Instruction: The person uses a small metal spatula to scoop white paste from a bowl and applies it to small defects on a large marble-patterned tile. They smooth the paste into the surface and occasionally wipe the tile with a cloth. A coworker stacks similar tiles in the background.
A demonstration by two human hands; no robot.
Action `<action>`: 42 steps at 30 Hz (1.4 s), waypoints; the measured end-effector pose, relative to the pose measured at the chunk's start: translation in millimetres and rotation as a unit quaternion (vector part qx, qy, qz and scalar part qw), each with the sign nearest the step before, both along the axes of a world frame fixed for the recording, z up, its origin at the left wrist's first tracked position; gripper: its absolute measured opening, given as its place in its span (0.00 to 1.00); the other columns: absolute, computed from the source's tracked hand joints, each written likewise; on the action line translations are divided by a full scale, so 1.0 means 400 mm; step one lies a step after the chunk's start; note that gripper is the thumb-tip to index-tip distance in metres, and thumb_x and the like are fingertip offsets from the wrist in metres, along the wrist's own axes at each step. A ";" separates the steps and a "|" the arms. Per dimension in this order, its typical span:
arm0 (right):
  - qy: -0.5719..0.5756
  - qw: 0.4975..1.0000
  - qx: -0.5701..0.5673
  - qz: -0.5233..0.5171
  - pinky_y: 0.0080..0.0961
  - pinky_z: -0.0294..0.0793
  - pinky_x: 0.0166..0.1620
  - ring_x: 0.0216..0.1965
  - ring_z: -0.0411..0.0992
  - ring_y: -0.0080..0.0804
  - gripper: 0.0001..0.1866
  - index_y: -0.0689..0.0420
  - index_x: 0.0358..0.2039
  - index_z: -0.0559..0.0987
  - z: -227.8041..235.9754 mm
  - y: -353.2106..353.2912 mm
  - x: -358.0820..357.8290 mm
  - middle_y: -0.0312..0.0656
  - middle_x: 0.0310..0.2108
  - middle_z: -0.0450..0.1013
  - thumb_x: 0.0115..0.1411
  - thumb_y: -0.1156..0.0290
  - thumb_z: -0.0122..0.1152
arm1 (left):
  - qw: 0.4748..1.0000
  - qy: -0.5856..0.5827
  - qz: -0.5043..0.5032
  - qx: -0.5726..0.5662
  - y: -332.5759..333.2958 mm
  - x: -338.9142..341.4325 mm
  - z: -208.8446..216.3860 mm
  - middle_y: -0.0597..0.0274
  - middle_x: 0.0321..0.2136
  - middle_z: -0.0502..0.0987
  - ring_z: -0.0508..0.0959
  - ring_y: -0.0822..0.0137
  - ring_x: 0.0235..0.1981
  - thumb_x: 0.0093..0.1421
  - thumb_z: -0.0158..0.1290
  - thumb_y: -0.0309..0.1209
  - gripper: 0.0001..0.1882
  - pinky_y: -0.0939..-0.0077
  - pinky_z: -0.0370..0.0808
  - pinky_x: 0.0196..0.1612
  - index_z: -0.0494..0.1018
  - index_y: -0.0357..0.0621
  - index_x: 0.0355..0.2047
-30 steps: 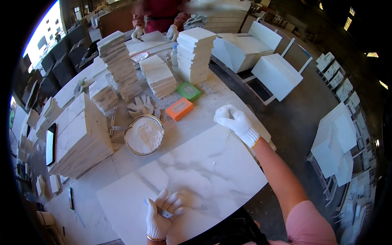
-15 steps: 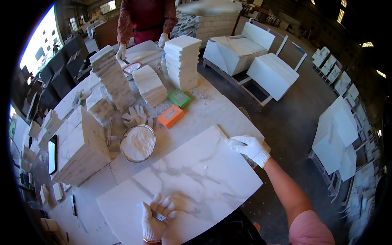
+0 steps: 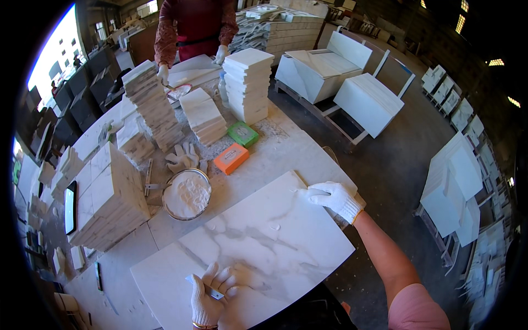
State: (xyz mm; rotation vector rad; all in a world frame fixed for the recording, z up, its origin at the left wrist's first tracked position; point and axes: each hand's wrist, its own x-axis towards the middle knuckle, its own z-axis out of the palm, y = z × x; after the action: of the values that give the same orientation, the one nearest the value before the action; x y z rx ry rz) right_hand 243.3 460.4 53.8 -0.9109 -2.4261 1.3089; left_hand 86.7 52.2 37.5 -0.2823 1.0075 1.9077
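Note:
A white marble slab (image 3: pixel 247 231) with grey veins lies in front of me. My left hand (image 3: pixel 209 297), in a white knit glove, rests palm up over its near left part. A flat metal scraper blade (image 3: pixel 213 291) lies across that palm, held by the thumb, with the fingers loosely curled. At the slab's far right corner, my gloved right hand (image 3: pixel 338 201) is closed on a thin grey tool, mostly hidden by the fingers. Small white dabs of paste (image 3: pixel 274 226) sit on the slab. Beyond it stands a round metal bowl (image 3: pixel 187 193) of white paste.
Orange box (image 3: pixel 231 159), green box (image 3: pixel 242 134) and spare gloves (image 3: pixel 182 157) lie behind the bowl. Tile stacks (image 3: pixel 247 85) rise farther back; a block of tiles (image 3: pixel 110 198) with a phone (image 3: pixel 70 207) is left. A co-worker (image 3: pixel 198 27) stands opposite. Marble boxes (image 3: pixel 368 102) sit on a pallet right.
My right hand has shifted very slightly at the slab's corner. My left hand keeps its place with the blade. The co-worker's hands have moved a little.

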 end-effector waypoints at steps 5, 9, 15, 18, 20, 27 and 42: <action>0.011 1.000 -0.024 -0.003 0.27 0.74 0.51 0.45 0.77 0.30 0.20 0.61 0.46 0.83 0.006 -0.003 -0.006 0.42 0.43 0.81 0.54 0.66 0.72 | 1.000 0.001 0.002 -0.001 -0.002 0.000 -0.002 0.49 0.50 0.76 0.77 0.54 0.46 0.68 0.35 0.65 0.39 0.58 0.76 0.45 0.68 0.47 0.61; 0.020 0.999 -0.044 -0.004 0.26 0.74 0.51 0.44 0.77 0.29 0.19 0.60 0.46 0.83 0.007 -0.003 -0.008 0.41 0.42 0.81 0.54 0.66 0.72 | 1.000 0.001 0.006 0.002 -0.001 0.002 -0.001 0.49 0.50 0.76 0.77 0.54 0.46 0.67 0.35 0.65 0.39 0.58 0.75 0.45 0.68 0.47 0.61; 0.017 0.998 -0.062 -0.006 0.24 0.75 0.50 0.43 0.77 0.26 0.18 0.61 0.45 0.83 0.016 -0.006 -0.015 0.40 0.42 0.81 0.55 0.68 0.71 | 1.000 -0.002 0.007 0.000 0.001 0.002 0.003 0.49 0.50 0.77 0.77 0.53 0.46 0.67 0.36 0.66 0.39 0.58 0.75 0.45 0.68 0.47 0.61; 0.026 0.997 -0.070 -0.004 0.23 0.75 0.49 0.42 0.77 0.25 0.17 0.61 0.45 0.83 0.016 -0.006 -0.020 0.40 0.41 0.81 0.55 0.68 0.71 | 1.000 -0.002 0.003 0.010 -0.003 0.001 -0.002 0.48 0.50 0.77 0.77 0.53 0.46 0.67 0.36 0.66 0.39 0.58 0.75 0.45 0.68 0.47 0.61; 0.027 0.997 -0.071 -0.005 0.23 0.76 0.48 0.42 0.78 0.24 0.17 0.62 0.45 0.83 0.013 -0.004 -0.023 0.39 0.40 0.82 0.55 0.68 0.71 | 1.000 0.000 0.000 0.014 -0.005 0.000 -0.005 0.48 0.50 0.76 0.77 0.52 0.47 0.67 0.36 0.66 0.39 0.58 0.75 0.45 0.67 0.46 0.62; 0.020 0.998 -0.064 0.003 0.23 0.76 0.48 0.42 0.78 0.24 0.17 0.62 0.44 0.83 0.021 -0.006 -0.026 0.39 0.40 0.82 0.56 0.68 0.71 | 0.999 -0.021 -0.002 0.027 -0.006 0.000 0.004 0.48 0.51 0.76 0.77 0.52 0.47 0.68 0.36 0.65 0.39 0.58 0.75 0.45 0.67 0.46 0.62; 0.023 0.996 -0.082 -0.002 0.22 0.75 0.47 0.40 0.77 0.21 0.15 0.62 0.44 0.83 0.025 -0.012 -0.028 0.37 0.40 0.81 0.58 0.70 0.68 | 0.999 -0.024 0.001 0.027 -0.006 -0.001 0.002 0.47 0.50 0.76 0.78 0.51 0.47 0.68 0.36 0.65 0.38 0.58 0.76 0.45 0.68 0.46 0.61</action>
State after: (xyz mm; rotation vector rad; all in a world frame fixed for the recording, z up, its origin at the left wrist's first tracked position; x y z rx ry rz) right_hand 232.1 455.5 63.7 -0.9155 -2.3072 1.5293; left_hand 86.2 49.7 38.4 -0.2966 0.9229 1.9168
